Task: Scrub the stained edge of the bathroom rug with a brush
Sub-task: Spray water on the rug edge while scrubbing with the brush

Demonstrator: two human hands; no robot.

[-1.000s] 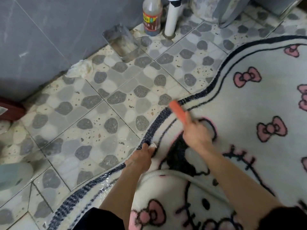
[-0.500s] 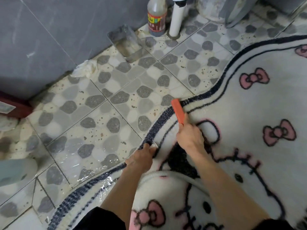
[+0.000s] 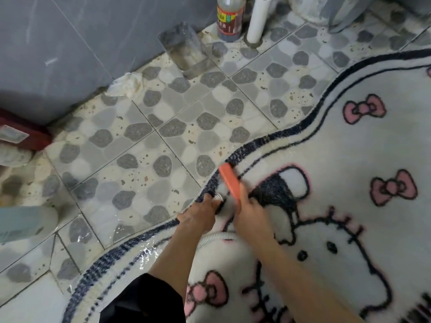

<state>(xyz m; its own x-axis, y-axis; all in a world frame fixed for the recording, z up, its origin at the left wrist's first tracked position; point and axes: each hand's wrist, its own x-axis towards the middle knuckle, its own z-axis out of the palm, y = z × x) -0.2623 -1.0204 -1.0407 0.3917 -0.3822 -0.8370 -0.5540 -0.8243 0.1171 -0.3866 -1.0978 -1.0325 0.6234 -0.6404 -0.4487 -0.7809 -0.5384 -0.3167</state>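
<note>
Fluffy pile rug (image 3: 349,159), glossy wet floor tiles (image 3: 140,145)

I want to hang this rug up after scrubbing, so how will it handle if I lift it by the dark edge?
Probably floppy: the rug is a soft tufted mat lying limp on the floor tiles. Likely heavy for its size, since the pile looks thick and water glistens along its dark border. Expect dripping and a slippery grip.

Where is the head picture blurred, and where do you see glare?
Head view: motion blur smears the right hand and the orange brush it grips; the left hand, holding the hose, looks sharper; wet glare glints on the rug edge near the bottom; things at the left border are soft.
</note>
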